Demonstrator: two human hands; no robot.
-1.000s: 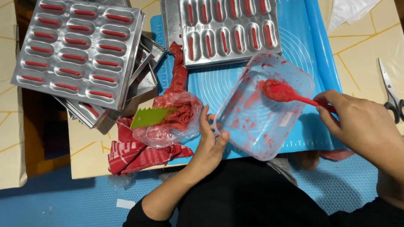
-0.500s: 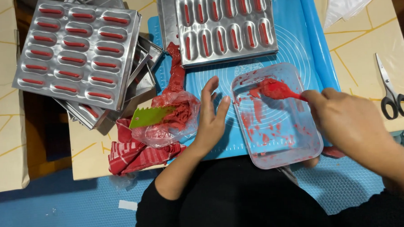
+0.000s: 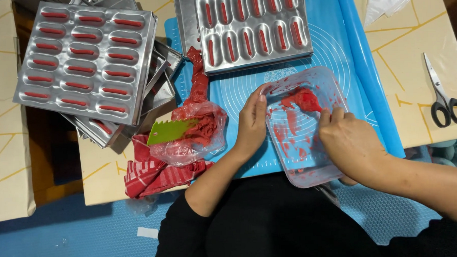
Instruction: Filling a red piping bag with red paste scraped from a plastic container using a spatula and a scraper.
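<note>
A clear plastic tub (image 3: 311, 168) smeared with red batter lies flat on the blue silicone mat (image 3: 237, 90). My left hand (image 3: 251, 120) holds the tub's left rim. My right hand (image 3: 351, 145) is inside the tub, shut on a red spatula (image 3: 304, 99) whose blade gathers a lump of red batter near the far wall. A plastic piping bag (image 3: 201, 132) with red batter lies to the left of my left hand, with a green scraper (image 3: 169, 130) on it.
Metal moulds with red strips: one (image 3: 255, 28) at the mat's far end, a stack (image 3: 84, 62) at the left. A red striped cloth (image 3: 154, 176) lies under the bag. Scissors (image 3: 442, 98) rest at the right, near the table's front edge.
The tub was tilted up, then set down flat on the mat. My left hand moved onto its left rim. My right hand pushed the spatula deeper into the tub.
</note>
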